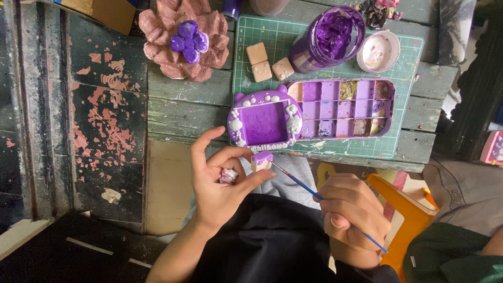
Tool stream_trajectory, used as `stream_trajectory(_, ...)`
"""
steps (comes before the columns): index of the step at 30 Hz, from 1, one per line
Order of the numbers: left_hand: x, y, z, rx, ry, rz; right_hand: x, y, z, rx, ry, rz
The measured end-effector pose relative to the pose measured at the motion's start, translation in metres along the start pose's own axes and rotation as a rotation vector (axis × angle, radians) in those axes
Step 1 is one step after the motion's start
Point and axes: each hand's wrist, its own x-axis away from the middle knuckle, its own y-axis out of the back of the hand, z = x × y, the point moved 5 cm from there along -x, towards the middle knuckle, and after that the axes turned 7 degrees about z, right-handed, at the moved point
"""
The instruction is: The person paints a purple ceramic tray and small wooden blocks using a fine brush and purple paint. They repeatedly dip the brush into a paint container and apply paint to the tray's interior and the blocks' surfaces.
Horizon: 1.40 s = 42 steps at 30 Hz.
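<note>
Two hands work close over the lap. The left hand (220,181) pinches a small cube (261,161), purple on top and pale below, between thumb and fingertip, index finger lifted clear, so its faces stay exposed; a crumpled bit of tissue sits in the palm. The right hand (352,209) is closed around a thin blue paintbrush (314,193), pencil-fashion, its tip touching the cube's side. Just beyond, on the table edge, lies a purple square frame (265,123) with white ornaments, beside a paint palette (343,107) on a green cutting mat (408,68). Farther back stand three unpainted cubes (267,65), an open purple paint jar (327,36), its lid (378,51) and a pink clay flower (184,42). Nothing blocks the brush.
</note>
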Motion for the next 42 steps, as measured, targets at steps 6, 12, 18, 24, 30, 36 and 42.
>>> stream_trajectory(6,-0.001,-0.001,0.000,0.036,0.015,-0.006,0.001,0.002,0.001,0.005,-0.024,-0.032)
stream_trajectory(12,-0.002,-0.001,-0.001,0.052,0.035,-0.001,0.025,0.014,-0.022,-0.074,0.101,-0.190)
stream_trajectory(18,-0.003,0.005,-0.003,0.030,0.052,-0.001,0.042,0.055,-0.093,-0.272,0.030,-0.597)
stream_trajectory(24,-0.002,0.004,-0.007,-0.053,0.027,0.000,0.004,0.026,-0.123,0.083,-0.023,-0.327)
stream_trajectory(30,0.000,0.012,0.011,0.154,0.184,0.043,-0.018,0.015,-0.111,0.224,-0.043,-0.191)
stream_trajectory(36,0.005,0.015,0.023,0.202,0.214,0.073,-0.031,0.011,-0.107,0.304,-0.011,-0.091)
stream_trajectory(42,0.004,0.016,0.018,0.144,0.173,0.054,-0.031,0.014,-0.107,0.281,-0.046,-0.108)
